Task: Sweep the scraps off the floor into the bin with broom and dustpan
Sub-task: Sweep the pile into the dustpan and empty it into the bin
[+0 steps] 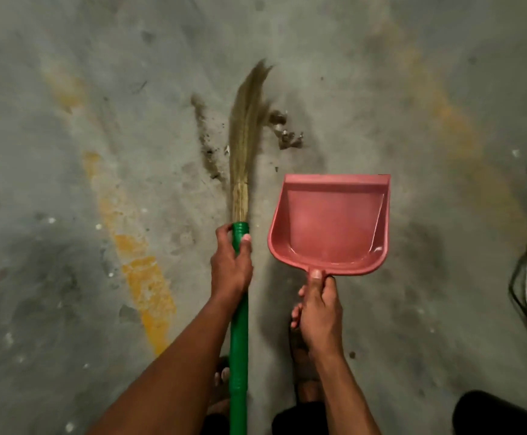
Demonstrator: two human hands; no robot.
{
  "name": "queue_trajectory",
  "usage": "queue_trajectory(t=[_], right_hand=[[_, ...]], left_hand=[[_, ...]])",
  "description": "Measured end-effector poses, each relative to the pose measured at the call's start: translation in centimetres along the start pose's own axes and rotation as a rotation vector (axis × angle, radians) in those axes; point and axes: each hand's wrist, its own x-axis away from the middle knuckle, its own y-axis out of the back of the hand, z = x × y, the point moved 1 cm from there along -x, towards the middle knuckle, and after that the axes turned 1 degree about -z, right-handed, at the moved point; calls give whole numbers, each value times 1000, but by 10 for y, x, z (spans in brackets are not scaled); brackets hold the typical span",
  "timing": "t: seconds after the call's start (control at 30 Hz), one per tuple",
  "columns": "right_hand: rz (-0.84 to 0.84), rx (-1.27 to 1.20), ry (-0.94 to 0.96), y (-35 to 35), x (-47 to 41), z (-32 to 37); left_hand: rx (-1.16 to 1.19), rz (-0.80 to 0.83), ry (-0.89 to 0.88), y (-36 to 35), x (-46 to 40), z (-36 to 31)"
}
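Head view, looking down at a stained concrete floor [67, 277]. The left hand [231, 262] is clenched around the green handle [239, 334] of the broom [243, 171], just below the bristles, thumb lying along the shaft. The broom's long axis runs nearly vertically through the centre of the frame, handle toward the bottom edge, bristles [248, 108] pointing to the top and curving slightly right at the tip, blurred. The right hand [318, 312] grips the short handle of the pink dustpan [331, 221], thumb pressed on top at the handle's root. The dustpan sits right of centre, just beside the broom but apart from it, its open mouth facing the top of the frame; the pan looks empty. Scraps [287, 133] lie above the dustpan's mouth, right of the bristles, and a dark streak of dirt [207, 142] lies left of them. Yellow paint marks [142, 271] cross the left half. Feet [303, 365] show below the hands
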Motion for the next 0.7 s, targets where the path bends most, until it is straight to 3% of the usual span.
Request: queue_trajectory(t=[0.2, 0.3, 0.43, 0.57, 0.7], right_hand=[[116, 30, 3, -14, -28, -1], [153, 61, 6, -15, -48, 5], [165, 65, 45, -18, -77, 20], [195, 131, 122, -25, -103, 30], [186, 200, 164, -22, -112, 32]], left_hand=[[18, -268, 113, 17, -103, 5], [51, -330, 258, 25, -154, 16], [120, -187, 436, 18, -181, 31], [-163, -34, 280, 0, -168, 53], [-117, 50, 197, -14, -128, 56]])
